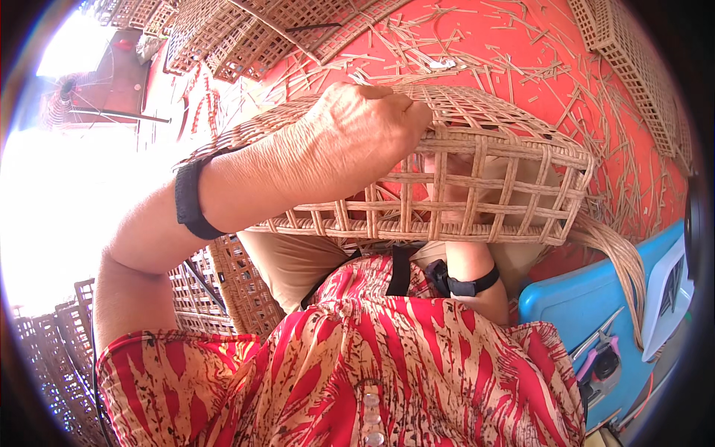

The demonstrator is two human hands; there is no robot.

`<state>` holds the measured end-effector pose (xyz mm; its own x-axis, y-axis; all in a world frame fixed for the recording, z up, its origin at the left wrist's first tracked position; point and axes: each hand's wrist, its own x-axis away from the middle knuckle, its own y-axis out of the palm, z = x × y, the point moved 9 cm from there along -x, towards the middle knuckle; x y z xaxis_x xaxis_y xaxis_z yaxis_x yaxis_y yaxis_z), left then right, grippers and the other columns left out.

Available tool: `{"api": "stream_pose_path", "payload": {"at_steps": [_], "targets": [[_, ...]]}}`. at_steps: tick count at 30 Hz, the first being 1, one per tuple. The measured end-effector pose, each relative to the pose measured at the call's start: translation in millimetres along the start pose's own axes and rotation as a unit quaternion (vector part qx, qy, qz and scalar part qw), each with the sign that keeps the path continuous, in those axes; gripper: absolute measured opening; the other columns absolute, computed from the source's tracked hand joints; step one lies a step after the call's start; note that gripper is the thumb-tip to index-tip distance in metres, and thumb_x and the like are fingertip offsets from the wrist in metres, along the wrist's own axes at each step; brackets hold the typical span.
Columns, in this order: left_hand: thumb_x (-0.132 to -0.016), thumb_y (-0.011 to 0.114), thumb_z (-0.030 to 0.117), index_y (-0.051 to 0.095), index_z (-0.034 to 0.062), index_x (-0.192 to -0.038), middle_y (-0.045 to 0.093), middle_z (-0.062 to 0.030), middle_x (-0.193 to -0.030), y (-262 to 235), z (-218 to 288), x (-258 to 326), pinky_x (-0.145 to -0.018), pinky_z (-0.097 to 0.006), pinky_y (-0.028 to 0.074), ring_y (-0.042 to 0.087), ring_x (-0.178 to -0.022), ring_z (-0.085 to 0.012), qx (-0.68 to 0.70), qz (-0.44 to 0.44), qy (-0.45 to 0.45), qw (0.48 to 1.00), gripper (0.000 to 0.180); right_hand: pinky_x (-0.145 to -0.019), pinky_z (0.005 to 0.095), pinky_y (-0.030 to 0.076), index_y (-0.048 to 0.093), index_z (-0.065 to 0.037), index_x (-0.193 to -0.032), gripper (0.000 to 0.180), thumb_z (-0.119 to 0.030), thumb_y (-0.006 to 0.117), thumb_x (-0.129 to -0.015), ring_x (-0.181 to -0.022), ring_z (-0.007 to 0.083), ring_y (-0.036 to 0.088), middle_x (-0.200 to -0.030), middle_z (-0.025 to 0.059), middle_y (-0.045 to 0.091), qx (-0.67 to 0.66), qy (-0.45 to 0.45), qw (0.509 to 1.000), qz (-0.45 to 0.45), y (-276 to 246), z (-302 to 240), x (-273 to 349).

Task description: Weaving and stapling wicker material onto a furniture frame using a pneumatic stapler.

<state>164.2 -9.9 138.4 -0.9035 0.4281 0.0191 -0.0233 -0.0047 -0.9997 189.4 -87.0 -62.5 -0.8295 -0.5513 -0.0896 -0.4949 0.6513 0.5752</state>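
A long woven basket (521, 149) of light brown strands lies across my lap, its open lattice side facing me. My left hand (376, 127) is closed in a fist over its upper edge, knuckles up, and the lattice is right under the fingers. What the fist grips is hidden. Behind the lattice, inside the basket, part of my right hand (456, 192) shows through the openings. Its forearm comes up from below the basket's lower edge, and the fingers are mostly covered by the weave. Dark bands circle both forearms.
A bundle of loose strands (622, 257) hangs over a blue plastic container (555, 298) at the right, beside a pale tray (666, 294) and pink-handled cutters (599, 361). More woven baskets (231, 37) stand at the far left. Cut strand scraps (514, 71) litter the red floor.
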Motion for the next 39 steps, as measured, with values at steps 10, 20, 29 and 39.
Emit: {"api": "stream_pose_path", "payload": {"at_steps": [10, 20, 29, 39], "targets": [[-0.079, 0.070, 0.006, 0.058, 0.0012, -0.104, 0.067, -0.0139, -0.086, 1.8, -3.3, 0.4, -0.069, -0.042, 0.058, 0.071, -0.084, -0.0320, -0.015, -0.001, -0.020, 1.000, 0.028, -0.112, 0.0371, 0.044, 0.057, -0.007, -0.142, 0.042, -0.033, 0.053, -0.109, -0.128, 0.0201, 0.056, -0.136, 0.0087, 0.061, -0.016, 0.003, 1.000, -0.006, 6.8, 4.8, -0.1], [-0.085, 0.070, 0.003, 0.061, 0.0031, -0.118, 0.064, -0.0130, -0.082, -5.9, -7.2, 2.8, -0.065, -0.039, 0.055, 0.069, -0.077, -0.0294, -0.003, 0.046, -0.042, 0.998, 0.034, -0.113, 0.0372, 0.043, 0.056, -0.007, -0.142, 0.043, -0.033, 0.052, -0.109, -0.129, 0.0203, 0.055, -0.137, 0.0090, 0.061, -0.021, 0.019, 0.999, -0.027, 9.9, 10.6, -0.7], [-0.074, 0.068, 0.004, 0.051, 0.0024, -0.100, 0.060, -0.0120, -0.091, -5.1, 0.9, 4.1, -0.065, -0.039, 0.057, 0.070, -0.085, -0.0287, -0.019, 0.068, 0.011, 0.997, 0.031, -0.110, 0.0382, 0.045, 0.051, -0.006, -0.146, 0.044, -0.032, 0.048, -0.110, -0.131, 0.0202, 0.053, -0.141, 0.0092, 0.058, 0.219, -0.073, 0.966, -0.114, 23.0, 4.6, 5.4], [-0.087, 0.068, 0.001, 0.059, 0.0048, -0.104, 0.062, -0.0110, -0.080, -14.4, -1.6, 3.1, -0.061, -0.040, 0.054, 0.068, -0.071, -0.0303, 0.021, 0.092, -0.010, 0.996, 0.019, -0.115, 0.0399, 0.041, 0.028, -0.007, -0.161, 0.060, -0.041, 0.036, -0.112, -0.141, 0.0237, 0.043, -0.162, 0.0133, 0.035, 0.168, 0.214, 0.960, -0.072, -4.9, 54.0, 5.4]]}}
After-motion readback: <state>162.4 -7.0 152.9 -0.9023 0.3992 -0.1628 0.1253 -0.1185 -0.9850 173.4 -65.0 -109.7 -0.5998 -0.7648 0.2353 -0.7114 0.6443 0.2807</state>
